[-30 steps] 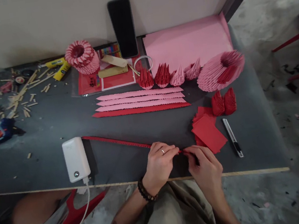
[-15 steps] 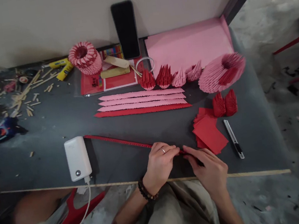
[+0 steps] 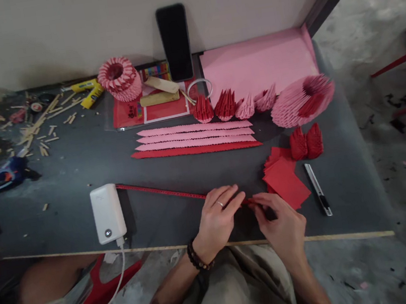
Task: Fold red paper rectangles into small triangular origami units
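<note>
A long narrow red paper strip (image 3: 159, 192) lies across the dark table (image 3: 75, 166), from a white power bank (image 3: 107, 214) to my hands. My left hand (image 3: 218, 218) presses on the strip with its fingers stretched flat. My right hand (image 3: 280, 224) pinches the strip's right end, fingers closed on it. A stack of red paper squares (image 3: 286, 183) lies just right of my right hand, with a utility knife (image 3: 317, 188) beside it.
Three pink folded strips and a red one (image 3: 195, 140) lie mid-table. Behind are folded red and pink paper pieces (image 3: 234, 104), a pink paper ring (image 3: 302, 99), a smaller ring (image 3: 119, 78), a pink sheet (image 3: 256, 60), a phone (image 3: 175, 42). Wooden sticks and glue (image 3: 89, 92) lie left.
My left hand's fingers have straightened out flat on the strip. My right hand stays pinched at the strip's end. The view shifted slightly.
</note>
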Demonstrator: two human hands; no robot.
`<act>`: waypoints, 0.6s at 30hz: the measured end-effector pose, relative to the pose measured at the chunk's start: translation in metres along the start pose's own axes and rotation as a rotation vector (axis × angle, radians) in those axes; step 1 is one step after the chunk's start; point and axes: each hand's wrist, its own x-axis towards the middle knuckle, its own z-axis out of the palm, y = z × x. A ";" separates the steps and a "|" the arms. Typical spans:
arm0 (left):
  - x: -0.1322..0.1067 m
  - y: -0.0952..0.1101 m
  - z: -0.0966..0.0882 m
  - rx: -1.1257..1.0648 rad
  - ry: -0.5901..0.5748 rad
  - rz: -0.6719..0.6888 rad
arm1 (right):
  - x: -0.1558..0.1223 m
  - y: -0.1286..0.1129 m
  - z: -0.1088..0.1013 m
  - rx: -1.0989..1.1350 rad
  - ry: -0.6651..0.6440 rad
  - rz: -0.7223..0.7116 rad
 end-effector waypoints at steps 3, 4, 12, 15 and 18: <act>-0.008 -0.006 -0.023 0.216 0.081 -0.008 | 0.019 -0.001 -0.018 -0.085 -0.003 -0.030; -0.012 -0.010 -0.032 0.278 0.121 -0.063 | 0.028 0.000 -0.025 -0.107 -0.046 -0.037; -0.023 -0.059 -0.070 0.457 -0.174 -0.301 | 0.101 0.011 -0.037 -0.188 -0.229 -0.177; -0.013 -0.067 -0.070 0.495 -0.185 -0.306 | 0.115 0.007 -0.029 -0.223 -0.291 -0.199; -0.001 -0.073 -0.068 0.489 -0.184 -0.285 | 0.121 0.003 -0.020 -0.352 -0.183 -0.235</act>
